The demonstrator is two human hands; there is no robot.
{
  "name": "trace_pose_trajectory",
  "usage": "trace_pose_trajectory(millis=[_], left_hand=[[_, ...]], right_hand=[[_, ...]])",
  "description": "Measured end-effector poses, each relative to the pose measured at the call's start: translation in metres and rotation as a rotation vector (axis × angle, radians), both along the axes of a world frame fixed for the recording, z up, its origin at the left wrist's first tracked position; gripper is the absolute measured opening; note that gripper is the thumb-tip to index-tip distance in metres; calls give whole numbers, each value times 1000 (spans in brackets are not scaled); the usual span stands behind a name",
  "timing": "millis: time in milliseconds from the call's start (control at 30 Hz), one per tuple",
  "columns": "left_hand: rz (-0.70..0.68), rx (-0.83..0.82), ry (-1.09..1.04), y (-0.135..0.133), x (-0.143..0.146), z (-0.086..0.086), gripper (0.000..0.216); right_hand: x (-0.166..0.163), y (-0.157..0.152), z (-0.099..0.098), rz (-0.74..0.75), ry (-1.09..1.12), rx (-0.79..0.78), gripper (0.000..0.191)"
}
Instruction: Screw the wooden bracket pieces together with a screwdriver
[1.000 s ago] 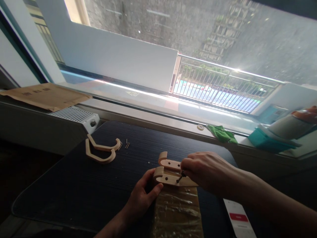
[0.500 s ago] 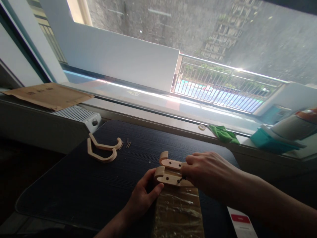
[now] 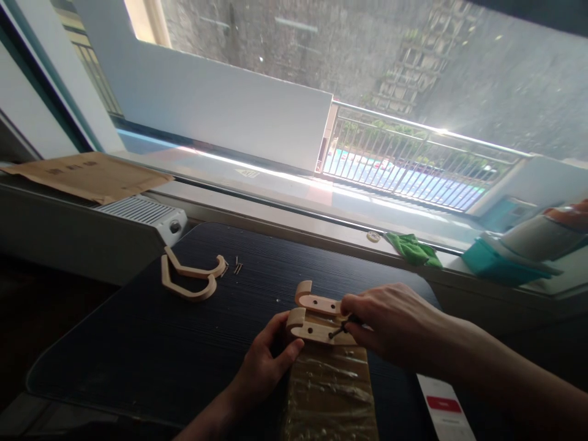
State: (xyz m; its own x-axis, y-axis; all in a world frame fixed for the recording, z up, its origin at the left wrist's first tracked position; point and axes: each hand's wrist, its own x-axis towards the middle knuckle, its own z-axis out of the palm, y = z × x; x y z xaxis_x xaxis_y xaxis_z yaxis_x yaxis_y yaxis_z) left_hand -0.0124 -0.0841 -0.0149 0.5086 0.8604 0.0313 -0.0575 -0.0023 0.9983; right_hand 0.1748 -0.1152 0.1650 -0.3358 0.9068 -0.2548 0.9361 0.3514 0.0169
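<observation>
A pale wooden hook (image 3: 319, 333) lies on a block wrapped in shiny brown tape (image 3: 331, 392), with two dark holes along its flat arm. Beyond it a second, matching wooden hook (image 3: 323, 304) lies parallel. My left hand (image 3: 264, 358) is closed around the curled end of the nearer hook, thumb on the near side and fingers behind. Pinched in my right hand (image 3: 390, 318) is a thin dark screwdriver (image 3: 341, 329), slanted, its tip at the right-hand hole of the nearer hook. My right fingers partly hide the far ends of both hooks.
On the dark table (image 3: 138, 349), two more wooden pieces with curled ends (image 3: 193, 269) lie at the left, beside several small screws (image 3: 237, 267). A green cloth (image 3: 416, 250) and a tape roll (image 3: 373, 236) are on the windowsill. A white-and-red box (image 3: 443, 404) is at lower right.
My right hand has shifted slightly to the right and its grip has turned, so more of the screwdriver's shaft shows. The left hand and the hooks stay put.
</observation>
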Motion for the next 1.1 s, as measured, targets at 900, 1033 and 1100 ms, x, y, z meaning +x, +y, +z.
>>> trace_pose_trajectory(millis=[900,1033,1100], left_hand=[[45,-18,39,-1,2,4,34],[38,-3,43,0,2,4,33],[30,13,44,0,1,3,32]], right_hand=[[-11,5,6,157,-69,-21,14],[-13,8,6,196,-59,-53,15],[-11,8,3,160,-23,-53,17]])
